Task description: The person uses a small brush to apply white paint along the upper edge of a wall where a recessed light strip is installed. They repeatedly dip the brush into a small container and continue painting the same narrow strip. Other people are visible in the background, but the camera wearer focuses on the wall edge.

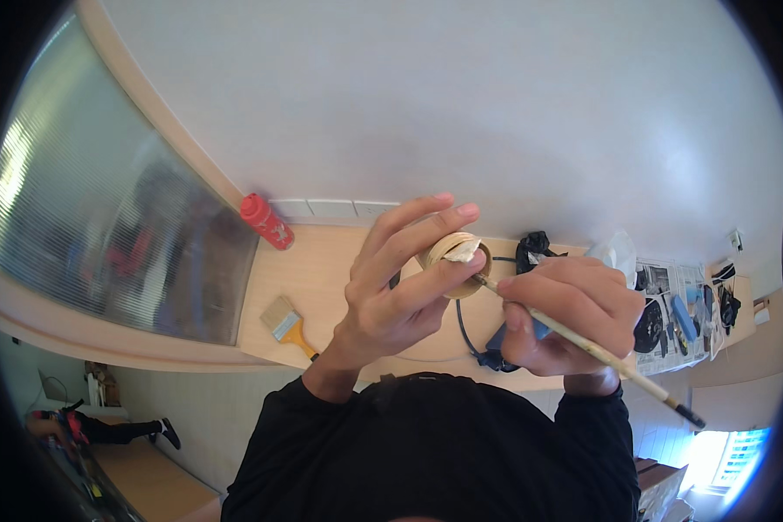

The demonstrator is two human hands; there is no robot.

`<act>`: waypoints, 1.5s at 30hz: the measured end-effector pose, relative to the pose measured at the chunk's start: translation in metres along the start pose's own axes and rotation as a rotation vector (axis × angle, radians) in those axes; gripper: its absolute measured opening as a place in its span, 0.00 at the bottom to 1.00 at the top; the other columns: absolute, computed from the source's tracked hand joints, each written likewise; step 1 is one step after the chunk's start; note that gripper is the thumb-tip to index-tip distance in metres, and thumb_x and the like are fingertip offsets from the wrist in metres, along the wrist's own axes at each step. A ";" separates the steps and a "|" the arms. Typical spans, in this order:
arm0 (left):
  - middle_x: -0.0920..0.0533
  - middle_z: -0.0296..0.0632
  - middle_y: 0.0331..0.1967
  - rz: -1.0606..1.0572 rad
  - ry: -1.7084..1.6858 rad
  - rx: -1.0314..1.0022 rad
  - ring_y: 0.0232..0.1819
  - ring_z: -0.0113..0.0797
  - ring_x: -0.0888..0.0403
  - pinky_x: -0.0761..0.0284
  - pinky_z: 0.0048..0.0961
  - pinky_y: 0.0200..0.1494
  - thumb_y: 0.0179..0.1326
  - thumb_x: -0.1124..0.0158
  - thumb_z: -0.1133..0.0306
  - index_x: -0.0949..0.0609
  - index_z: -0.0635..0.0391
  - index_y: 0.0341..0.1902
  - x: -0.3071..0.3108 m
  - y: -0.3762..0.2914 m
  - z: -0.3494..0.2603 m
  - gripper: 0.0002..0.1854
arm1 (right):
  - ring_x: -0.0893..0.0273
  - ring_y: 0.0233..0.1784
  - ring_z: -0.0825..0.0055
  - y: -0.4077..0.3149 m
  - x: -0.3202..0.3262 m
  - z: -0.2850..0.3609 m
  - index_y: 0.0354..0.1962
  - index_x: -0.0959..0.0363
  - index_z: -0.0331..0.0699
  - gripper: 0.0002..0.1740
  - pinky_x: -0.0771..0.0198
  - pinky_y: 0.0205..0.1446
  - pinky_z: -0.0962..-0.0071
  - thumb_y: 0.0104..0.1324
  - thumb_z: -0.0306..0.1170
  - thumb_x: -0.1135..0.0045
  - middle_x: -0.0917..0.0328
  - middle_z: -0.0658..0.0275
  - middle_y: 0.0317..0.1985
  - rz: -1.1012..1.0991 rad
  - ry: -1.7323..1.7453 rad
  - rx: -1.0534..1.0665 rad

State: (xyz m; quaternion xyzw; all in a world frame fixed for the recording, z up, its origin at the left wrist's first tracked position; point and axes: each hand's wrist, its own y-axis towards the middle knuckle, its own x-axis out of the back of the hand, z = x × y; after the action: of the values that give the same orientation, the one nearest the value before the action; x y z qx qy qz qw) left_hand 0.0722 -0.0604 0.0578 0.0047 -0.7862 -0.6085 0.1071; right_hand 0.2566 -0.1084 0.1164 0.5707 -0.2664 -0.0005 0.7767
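Up in front of my chest, my left hand (391, 284) holds a small round tan piece (485, 249) with a hollow, ring-like rim. A pale cream, flaky part (464, 250) shows at its top, beside my index fingertip. Between thumb and fingers of my right hand (571, 313) is a slender paintbrush (597, 354) with a worn pale handle and a dark end pointing down to the right. Its other tip meets or nearly meets the round piece near my left index finger. Exact contact there cannot be told, and fingers hide much of the round piece.
On the wooden desk (339, 261) are a flat brush (286, 324), a red bottle (267, 222), a black cable (464, 333) and a black plastic bag (533, 250). Several tools lie on newspaper (669, 277) at right. A ribbed glass panel (137, 248) borders the left; another person (104, 427) is beyond.
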 end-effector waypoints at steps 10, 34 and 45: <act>0.17 0.54 0.57 0.031 -0.047 0.109 0.56 0.54 0.17 0.17 0.40 0.53 0.47 0.26 0.88 0.22 0.55 0.59 -0.002 -0.011 0.006 0.33 | 0.18 0.18 0.73 -0.023 0.007 -0.016 0.35 0.23 0.28 0.08 0.23 0.22 0.77 0.63 0.26 0.34 0.18 0.60 0.21 -0.273 0.191 -0.191; 0.16 0.46 0.56 0.102 0.101 0.436 0.57 0.39 0.17 0.19 0.36 0.55 0.58 0.27 0.80 0.22 0.56 0.64 0.013 -0.030 0.051 0.28 | 0.15 0.37 0.70 0.366 0.191 -0.206 0.42 0.20 0.34 0.08 0.20 0.42 0.72 0.65 0.20 0.38 0.15 0.58 0.36 -1.169 -0.379 0.800; 0.18 0.48 0.58 0.082 0.156 0.428 0.59 0.40 0.18 0.20 0.38 0.60 0.56 0.27 0.83 0.24 0.60 0.64 0.014 -0.037 0.104 0.30 | 0.13 0.40 0.66 0.413 0.210 -0.225 0.40 0.24 0.35 0.10 0.18 0.46 0.70 0.61 0.21 0.34 0.14 0.60 0.36 -1.234 -0.384 0.948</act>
State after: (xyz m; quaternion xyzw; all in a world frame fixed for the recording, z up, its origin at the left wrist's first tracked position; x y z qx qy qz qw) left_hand 0.0360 0.0273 0.0001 0.0422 -0.8864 -0.4207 0.1887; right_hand 0.4045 0.1713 0.5232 0.8744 -0.0038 -0.4148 0.2517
